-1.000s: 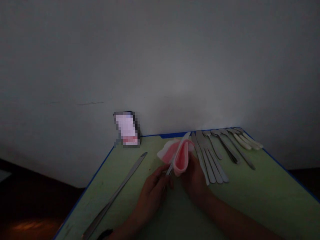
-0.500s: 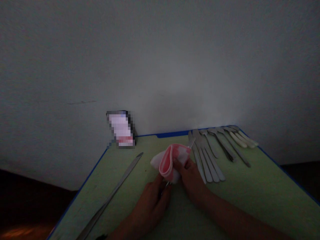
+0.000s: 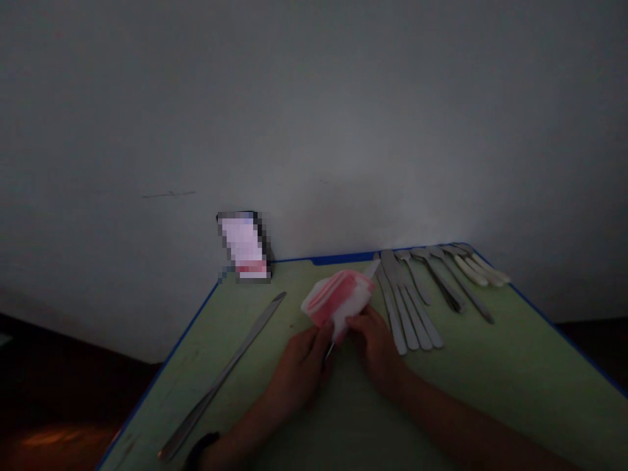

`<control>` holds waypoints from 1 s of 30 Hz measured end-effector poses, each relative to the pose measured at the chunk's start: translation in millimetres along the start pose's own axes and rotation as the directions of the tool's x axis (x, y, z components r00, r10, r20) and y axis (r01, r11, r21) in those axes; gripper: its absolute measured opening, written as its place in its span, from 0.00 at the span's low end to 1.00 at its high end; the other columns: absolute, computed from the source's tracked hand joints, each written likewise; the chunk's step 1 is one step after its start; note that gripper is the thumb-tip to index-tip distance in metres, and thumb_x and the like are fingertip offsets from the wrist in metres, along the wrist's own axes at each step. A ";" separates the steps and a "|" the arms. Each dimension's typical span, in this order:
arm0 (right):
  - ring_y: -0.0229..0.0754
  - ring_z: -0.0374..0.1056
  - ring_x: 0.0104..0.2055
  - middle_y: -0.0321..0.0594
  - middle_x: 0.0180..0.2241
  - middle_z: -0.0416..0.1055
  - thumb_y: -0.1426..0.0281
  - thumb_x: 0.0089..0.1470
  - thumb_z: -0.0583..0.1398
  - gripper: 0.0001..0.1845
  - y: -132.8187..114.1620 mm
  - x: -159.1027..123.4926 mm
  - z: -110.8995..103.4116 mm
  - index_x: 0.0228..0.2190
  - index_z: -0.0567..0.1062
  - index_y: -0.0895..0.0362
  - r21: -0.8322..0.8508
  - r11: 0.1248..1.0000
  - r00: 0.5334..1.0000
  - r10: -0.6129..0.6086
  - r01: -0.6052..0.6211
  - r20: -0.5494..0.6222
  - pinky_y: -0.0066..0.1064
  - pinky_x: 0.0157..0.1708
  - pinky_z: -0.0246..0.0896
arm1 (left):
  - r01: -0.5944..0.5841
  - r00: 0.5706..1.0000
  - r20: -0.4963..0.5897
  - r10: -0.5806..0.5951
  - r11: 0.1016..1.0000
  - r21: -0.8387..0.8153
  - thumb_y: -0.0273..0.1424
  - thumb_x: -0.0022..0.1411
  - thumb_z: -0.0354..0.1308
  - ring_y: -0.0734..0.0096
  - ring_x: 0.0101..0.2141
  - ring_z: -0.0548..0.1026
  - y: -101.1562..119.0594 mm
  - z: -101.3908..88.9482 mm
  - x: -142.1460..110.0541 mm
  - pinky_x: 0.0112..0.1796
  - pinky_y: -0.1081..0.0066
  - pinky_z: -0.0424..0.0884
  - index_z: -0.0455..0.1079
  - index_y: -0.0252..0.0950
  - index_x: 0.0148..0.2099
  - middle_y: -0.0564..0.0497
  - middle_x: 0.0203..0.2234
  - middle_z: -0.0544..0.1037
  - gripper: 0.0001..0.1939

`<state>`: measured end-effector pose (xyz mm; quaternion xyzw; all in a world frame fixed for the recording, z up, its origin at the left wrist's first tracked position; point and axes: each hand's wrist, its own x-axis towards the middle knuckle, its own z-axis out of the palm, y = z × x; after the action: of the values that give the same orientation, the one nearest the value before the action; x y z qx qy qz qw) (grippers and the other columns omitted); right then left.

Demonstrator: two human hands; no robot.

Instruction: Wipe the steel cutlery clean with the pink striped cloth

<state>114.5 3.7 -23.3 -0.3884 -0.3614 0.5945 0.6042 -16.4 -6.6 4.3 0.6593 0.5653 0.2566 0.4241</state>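
Note:
A pink and white cloth [image 3: 338, 297] is bunched around a knife, whose pale blade tip [image 3: 373, 268] pokes out at the cloth's upper right. My left hand [image 3: 301, 366] is closed around the knife's handle [image 3: 328, 352], below the cloth. From the right, my right hand [image 3: 375, 340] pinches the cloth's lower edge against the knife. Most of the blade is hidden under the folds. Left of my hands lies a long table knife [image 3: 226, 376], slanting across the table; its handle end looks doubled, and I cannot tell whether another lies beneath.
Several table knives [image 3: 405, 314] lie side by side right of the cloth. Beyond them are spoons [image 3: 444, 288] and white-handled cutlery [image 3: 478, 269]. A blurred phone [image 3: 244, 247] leans on the wall at the back left. The green table [image 3: 490, 373] has a blue edge.
The cloth has shifted and flattened, its open fold now closing over. My right hand has slid down to the cloth's lower edge. The view has tilted slightly, showing more of the left table knife.

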 end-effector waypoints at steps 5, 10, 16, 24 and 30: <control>0.35 0.59 0.26 0.34 0.23 0.66 0.61 0.46 0.60 0.11 0.8 5.3 -1.6 0.27 0.71 0.58 0.039 0.998 0.997 0.042 -0.045 0.064 0.28 0.29 0.56 | 0.107 0.992 0.082 -0.098 0.988 -0.110 0.52 0.62 0.39 0.78 0.10 0.58 -2.8 1.5 -0.4 0.13 0.77 0.53 0.62 0.36 0.24 0.59 0.09 0.60 0.28; 0.34 0.59 0.25 0.34 0.22 0.67 0.59 0.45 0.62 0.14 -2.5 5.4 -2.2 0.26 0.72 0.58 0.043 0.995 0.992 0.090 -0.094 0.088 0.28 0.29 0.55 | 0.091 0.985 0.155 -0.072 0.989 -0.115 0.49 0.64 0.38 0.78 0.11 0.57 -6.2 2.6 -0.6 0.13 0.77 0.52 0.62 0.35 0.25 0.59 0.11 0.61 0.27; 0.35 0.59 0.23 0.36 0.20 0.68 0.57 0.41 0.64 0.17 -14.8 5.9 -2.1 0.23 0.74 0.60 -0.087 0.985 0.988 0.141 -0.146 -0.067 0.29 0.26 0.54 | -0.172 0.973 0.158 0.168 0.985 0.010 0.41 0.65 0.45 0.76 0.21 0.63 -5.3 -0.6 2.1 0.23 0.76 0.58 0.64 0.34 0.27 0.56 0.19 0.65 0.19; 0.35 0.62 0.26 0.35 0.25 0.68 0.59 0.43 0.62 0.14 -52.4 9.6 2.7 0.27 0.73 0.57 0.010 1.000 0.996 0.021 -0.020 -0.092 0.30 0.28 0.58 | -0.199 0.969 0.141 0.203 0.979 -0.043 0.40 0.67 0.40 0.75 0.22 0.62 -10.8 2.8 1.3 0.24 0.75 0.58 0.63 0.35 0.32 0.56 0.21 0.64 0.18; 0.39 0.64 0.37 0.37 0.33 0.70 0.63 0.46 0.60 0.10 -54.7 -8.4 13.4 0.30 0.74 0.54 0.031 0.999 0.996 -0.045 0.043 0.074 0.33 0.39 0.61 | -0.253 0.967 0.032 0.252 0.967 0.032 0.36 0.66 0.39 0.73 0.25 0.64 -8.7 1.7 4.0 0.28 0.74 0.60 0.61 0.36 0.31 0.55 0.23 0.65 0.16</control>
<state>126.1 -3.7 32.0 -0.3491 -0.3836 0.6004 0.6087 -18.7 -3.2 -4.5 0.7368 0.4756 0.2891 0.3839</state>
